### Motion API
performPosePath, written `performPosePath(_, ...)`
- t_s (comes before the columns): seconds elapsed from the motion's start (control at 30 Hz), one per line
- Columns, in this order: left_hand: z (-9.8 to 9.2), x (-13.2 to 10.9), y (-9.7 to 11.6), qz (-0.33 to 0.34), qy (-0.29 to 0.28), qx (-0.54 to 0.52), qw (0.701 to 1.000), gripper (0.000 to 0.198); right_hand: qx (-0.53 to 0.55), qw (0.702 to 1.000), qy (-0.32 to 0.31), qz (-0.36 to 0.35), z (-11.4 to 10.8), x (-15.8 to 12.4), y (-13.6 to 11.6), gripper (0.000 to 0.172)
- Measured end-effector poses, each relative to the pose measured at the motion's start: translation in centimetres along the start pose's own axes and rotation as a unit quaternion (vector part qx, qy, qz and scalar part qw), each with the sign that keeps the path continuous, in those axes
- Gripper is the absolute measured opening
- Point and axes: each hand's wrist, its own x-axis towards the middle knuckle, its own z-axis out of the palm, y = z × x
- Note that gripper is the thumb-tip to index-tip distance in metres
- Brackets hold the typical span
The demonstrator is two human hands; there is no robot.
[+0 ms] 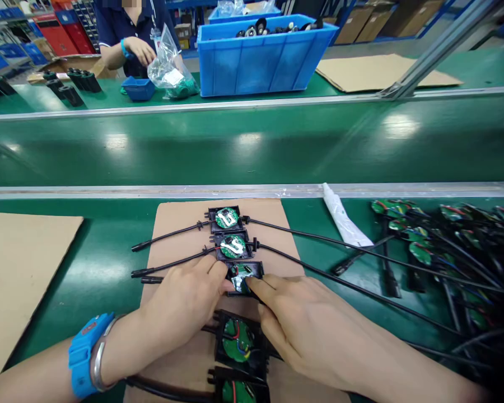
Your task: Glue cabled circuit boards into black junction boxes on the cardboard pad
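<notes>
Both my hands are at the middle black housing (256, 270), which holds a round circuit board (240, 275). My left hand (189, 296) has its fingers closed at the housing's left side, over a black cable. From the right, my right hand (294, 308) touches the board's edge with its fingertips. Farther back lie two housings whose green boards (227, 218) (232, 246) carry white squiggles. Nearer me are two more housings with green boards (238, 340) (237, 392) and coloured wires. All rest on a cardboard sheet (180, 215).
A white tube (344, 218) and a pile of wired boards with black cables (457, 252) lie at the right. Another cardboard sheet (25, 268) is at left. Beyond the metal rail, a person (136, 39) handles a plastic bag beside a large blue bin (260, 61).
</notes>
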Motion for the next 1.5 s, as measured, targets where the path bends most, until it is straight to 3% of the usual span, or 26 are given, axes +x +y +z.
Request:
performPosePath(0.27, 0.1, -0.3, -1.7, 0.003, 0.017, -0.134, 0.991, 0.021, 0.028, 0.999, 0.007, -0.016, 0.1, 0.5, 0.6, 0.04)
performPosePath(0.47, -0.3, -0.7, -1.0, 0.021, 0.049, -0.113, 0.992, 0.023, 0.057, 0.998, -0.015, -0.005, 0.6, -0.1, 0.1, 0.044)
performPosePath(0.67, -0.1, -1.5, 0.6, 0.067, 0.01, 0.094, 0.993, 0.024, 0.062, 0.998, 0.008, -0.012, 1.7, -0.7, 0.0, 0.048)
performPosePath(0.8, -0.1, -1.4, 2.5, 0.099, -0.075, 0.281, 0.952, 0.018, 0.07, 0.997, 0.012, -0.015, 2.1, -0.6, 0.3, 0.045)
performPosePath(0.9, -0.4, -1.0, 3.4, 0.114, -0.134, 0.357, 0.917, 0.02, 0.074, 0.997, 0.012, -0.012, 2.1, -0.5, 0.2, 0.044)
performPosePath(0.97, -0.7, -0.9, 3.2, 0.109, -0.132, 0.344, 0.923, 0.017, 0.074, 0.997, 0.009, -0.01, 1.9, -0.5, 0.0, 0.043)
performPosePath(1.03, -0.8, -1.0, 2.5, 0.077, -0.087, 0.285, 0.951, 0.02, 0.072, 0.997, 0.006, -0.005, 1.7, -0.5, -0.2, 0.042)
performPosePath(1.17, -0.1, -2.0, 1.8, 0.065, -0.011, 0.173, 0.983, 0.049, 0.066, 0.998, 0.012, -0.009, 1.6, -0.6, -0.5, 0.043)
performPosePath(1.3, 0.8, -2.8, 2.0, 0.105, -0.017, 0.205, 0.973, 0.052, 0.066, 0.998, 0.013, -0.003, 1.6, -0.4, -0.5, 0.044)
performPosePath(1.4, 0.2, -2.3, 1.6, 0.087, -0.056, 0.118, 0.988, 0.05, 0.106, 0.994, -0.01, -0.007, 0.9, -0.7, -0.2, 0.04)
performPosePath(1.5, -0.9, -1.2, 1.0, 0.054, -0.029, 0.025, 0.998, 0.039, 0.155, 0.988, -0.023, -0.003, 0.1, -1.4, 0.3, 0.035)
